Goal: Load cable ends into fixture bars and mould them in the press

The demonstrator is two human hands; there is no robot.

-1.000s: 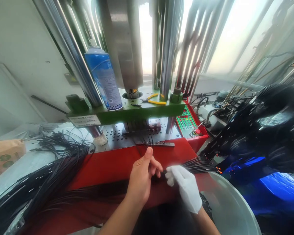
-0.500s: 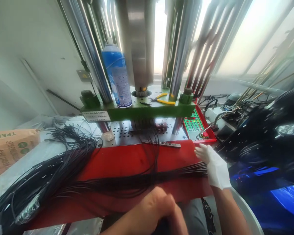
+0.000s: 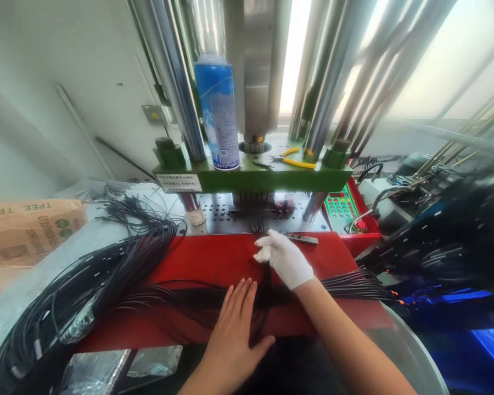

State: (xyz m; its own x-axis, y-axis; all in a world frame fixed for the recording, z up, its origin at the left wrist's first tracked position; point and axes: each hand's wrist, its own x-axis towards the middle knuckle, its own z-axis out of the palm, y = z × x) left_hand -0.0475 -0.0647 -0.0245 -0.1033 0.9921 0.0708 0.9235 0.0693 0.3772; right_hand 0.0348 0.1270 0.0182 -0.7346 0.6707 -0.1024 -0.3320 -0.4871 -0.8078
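My right hand (image 3: 284, 258), in a white glove, is over the red table (image 3: 214, 255) just in front of the press. Its fingers are curled around several thin black cables (image 3: 265, 277) that run out of the press toward me. Bare and spread flat, my left hand (image 3: 236, 334) has its fingertips at a long bundle of black cables (image 3: 346, 284) lying crosswise on the table. The hand hides part of that bundle. Just beyond my right hand lies a narrow metal bar (image 3: 304, 238) with small fittings.
On the green press plate (image 3: 271, 180) stand a blue spray can (image 3: 219, 115) and yellow-handled cutters (image 3: 298, 162). A heap of black cables (image 3: 127, 258) fills the left. The control panel (image 3: 342, 207) is at right, and a pale tub (image 3: 411, 334) sits below the table edge.
My right hand has moved left from the bundle's right end to the cables before the press. My left hand has uncurled and reached forward to the bundle. The view has shifted slightly.
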